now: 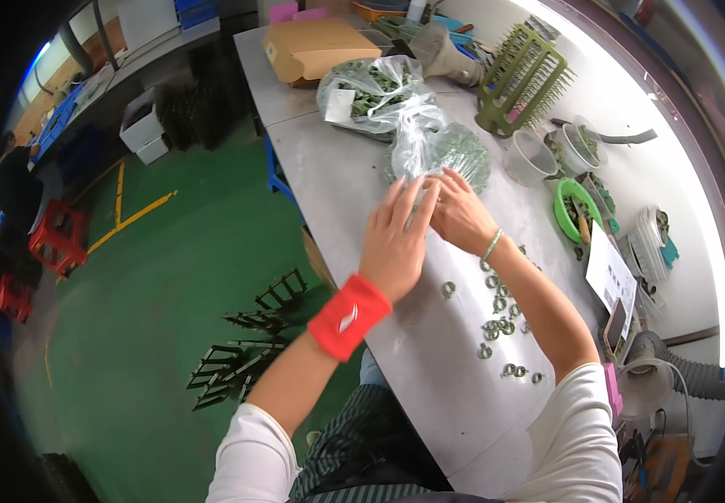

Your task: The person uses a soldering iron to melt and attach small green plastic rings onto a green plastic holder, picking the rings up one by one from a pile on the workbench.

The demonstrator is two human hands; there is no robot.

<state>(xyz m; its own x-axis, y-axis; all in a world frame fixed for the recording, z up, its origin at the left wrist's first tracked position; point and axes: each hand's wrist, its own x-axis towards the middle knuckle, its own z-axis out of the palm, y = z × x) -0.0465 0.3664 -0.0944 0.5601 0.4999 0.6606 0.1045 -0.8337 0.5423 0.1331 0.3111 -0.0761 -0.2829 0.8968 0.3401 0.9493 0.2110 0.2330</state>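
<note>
Both hands meet at the near edge of a clear plastic bag (413,151) on the grey work table (396,327). My left hand (396,239), with a red wristband (350,317) below it, has its fingers pinched at the plastic. Beside it, my right hand (461,211) has its fingers bent against the same edge; the fingertips are partly hidden. Small green pieces show through the second bulging part (461,155) and through the far bag (375,88). Several small green metal-looking rings (497,327) lie scattered by my right forearm.
A cardboard box (316,50) stands at the far left of the table. Along the right are a green spiked rack (523,80), clear plastic cups (530,158), a bright green bowl (565,201), a paper sheet (610,267) and a phone (615,325). Black racks (228,373) lie on the green floor.
</note>
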